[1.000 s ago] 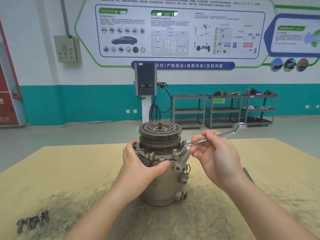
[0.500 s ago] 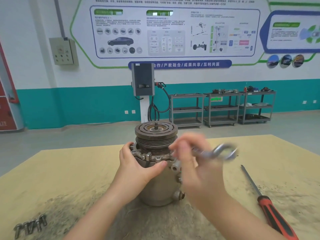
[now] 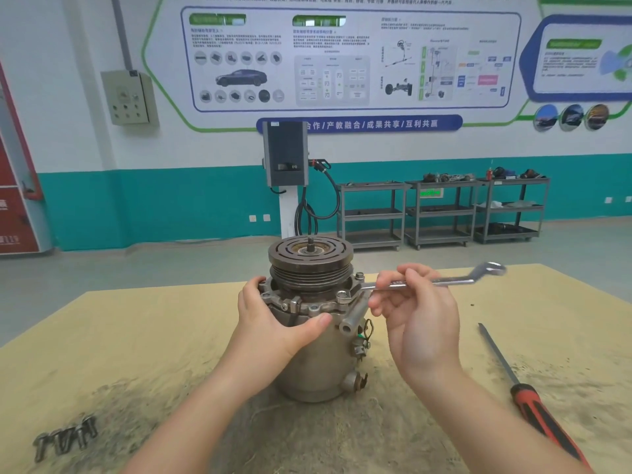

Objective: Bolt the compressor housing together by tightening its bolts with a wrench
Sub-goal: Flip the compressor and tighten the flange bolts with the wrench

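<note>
A metal compressor housing (image 3: 314, 364) stands upright at the table's middle, with a dark grooved pulley (image 3: 310, 261) on top. My left hand (image 3: 273, 323) grips its upper flange from the left, thumb across the front. A silver ring wrench (image 3: 441, 280) runs out to the right from the flange, and my right hand (image 3: 417, 313) pinches its shaft. The wrench's near end sits at the flange by a bolt (image 3: 359, 276) on the right side; whether it is seated on a bolt head is hidden.
Several loose bolts (image 3: 65, 437) lie at the table's front left. A red-handled screwdriver (image 3: 526, 395) lies at the right, pointing away from me. The yellow table (image 3: 136, 336) ends just behind the housing. Shelving carts (image 3: 441, 210) and a charging post (image 3: 287, 179) stand by the far wall.
My right hand swung the wrench off the front-right bolt through a blurred motion and brought it back to the flange's right side. My left hand kept its grip.
</note>
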Available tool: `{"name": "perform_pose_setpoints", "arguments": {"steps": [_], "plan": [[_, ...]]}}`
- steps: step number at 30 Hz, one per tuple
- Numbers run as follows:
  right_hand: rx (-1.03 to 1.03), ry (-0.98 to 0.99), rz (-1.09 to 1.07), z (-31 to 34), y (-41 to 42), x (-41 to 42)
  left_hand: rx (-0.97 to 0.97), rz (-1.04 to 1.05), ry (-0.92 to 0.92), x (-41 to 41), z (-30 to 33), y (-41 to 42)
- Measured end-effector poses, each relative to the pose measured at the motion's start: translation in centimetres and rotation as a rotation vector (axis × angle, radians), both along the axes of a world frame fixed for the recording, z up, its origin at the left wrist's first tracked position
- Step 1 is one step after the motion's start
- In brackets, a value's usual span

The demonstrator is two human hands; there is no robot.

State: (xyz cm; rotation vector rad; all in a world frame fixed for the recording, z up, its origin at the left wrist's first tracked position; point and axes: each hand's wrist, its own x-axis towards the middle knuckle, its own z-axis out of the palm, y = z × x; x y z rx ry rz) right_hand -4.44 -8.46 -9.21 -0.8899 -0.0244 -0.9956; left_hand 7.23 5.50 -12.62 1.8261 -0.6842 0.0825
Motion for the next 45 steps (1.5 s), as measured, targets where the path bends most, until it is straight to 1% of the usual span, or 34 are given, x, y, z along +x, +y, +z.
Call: {"name": "perform_pose_setpoints", "arguments": {"steps": [2,4,6,7,8,9,10,11,12,15,17,20,22,24,25,27,29,30,32,33,34,35,36,37,39,41,43,45], "plan": [[-0.281,-0.083,-0.286,-1.5,1.3,0.0,0.007,0.013,0.0,0.1,-0.1,0.0],[-0.668,-0.113,-0.51,-2.6,2.3,-0.1,0.011,0.033,-0.005,0.1,-0.2,-0.2],[-1.114,-0.099,-0.674,-3.3,3.1,-0.1,-0.006,0.045,-0.013,0.2,-0.3,-0.4],[-1.276,-0.082,-0.741,-3.4,3.4,-0.1,-0.017,0.045,-0.017,0.3,-0.4,-0.5],[-1.35,-0.073,-0.773,-3.2,3.7,-0.1,-0.027,0.044,-0.019,0.3,-0.4,-0.5],[-1.352,-0.088,-0.767,-2.9,3.8,-0.1,-0.033,0.041,-0.017,0.4,-0.3,-0.5],[-1.289,-0.119,-0.724,-2.5,3.8,-0.3,-0.031,0.036,-0.012,0.4,-0.3,-0.4],[-1.159,-0.135,-0.658,-2.0,3.8,-0.6,-0.021,0.026,-0.006,0.4,-0.3,-0.3],[-0.985,-0.12,-0.587,-1.3,3.5,-0.9,-0.009,0.014,0.0,0.4,-0.2,-0.1],[-0.474,0.013,-0.371,0.8,2.4,-1.3,0.003,-0.001,0.012,0.1,0.0,0.1],[-0.21,0.078,-0.193,1.5,1.3,-1.1,0.009,-0.005,0.016,-0.1,0.2,0.1],[0.096,0.102,0.062,1.7,0.0,-0.8,0.012,-0.009,0.018,-0.3,0.4,0.0],[0.202,0.12,0.162,1.6,-0.5,-0.6,0.02,-0.007,0.019,-0.3,0.4,0.0],[0.218,0.099,0.177,1.3,-0.6,-0.4,0.026,0.001,0.019,-0.3,0.5,0.0],[0.186,0.072,0.143,1.0,-0.4,-0.3,0.026,0.005,0.022,-0.3,0.5,0.0],[0.028,0.011,-0.034,0.0,0.7,-0.2,0.027,0.013,0.014,-0.2,0.3,-0.1],[-0.239,-0.04,-0.297,-1.4,2.6,-0.3,0.026,0.021,0.004,-0.1,0.2,-0.2],[-0.419,-0.052,-0.401,-2.0,3.5,-0.4,0.023,0.03,-0.004,0.1,0.0,-0.1],[-0.839,-0.022,-0.519,-3.0,4.8,-0.5,0.041,0.039,-0.015,0.6,-0.1,-0.2],[-1.013,0.02,-0.553,-3.1,5.1,-0.5,0.054,0.044,-0.027,0.8,0.0,-0.3],[-1.117,0.055,-0.576,-3.0,5.2,-0.6,0.05,0.054,-0.025,0.8,0.0,-0.4],[-1.145,0.052,-0.596,-2.6,5.2,-0.7,0.032,0.059,-0.01,0.8,0.0,-0.5],[-1.103,0.023,-0.601,-2.2,5.0,-0.9,0.013,0.055,0.005,0.7,0.0,-0.5],[-0.984,-0.007,-0.569,-1.5,4.9,-1.2,0.012,0.046,0.005,0.6,0.0,-0.4],[-0.656,-0.007,-0.437,0.0,4.2,-1.6,0.018,0.02,0.001,0.2,0.1,-0.2],[-0.415,0.044,-0.315,1.4,3.1,-1.7,0.026,0.006,0.012,0.0,0.3,0.1],[-0.238,0.098,-0.171,2.1,2.0,-1.5,0.027,-0.002,0.013,-0.1,0.4,0.1],[-0.079,0.108,-0.045,2.2,1.1,-1.3,0.021,-0.019,0.011,-0.2,0.4,0.2]]}}
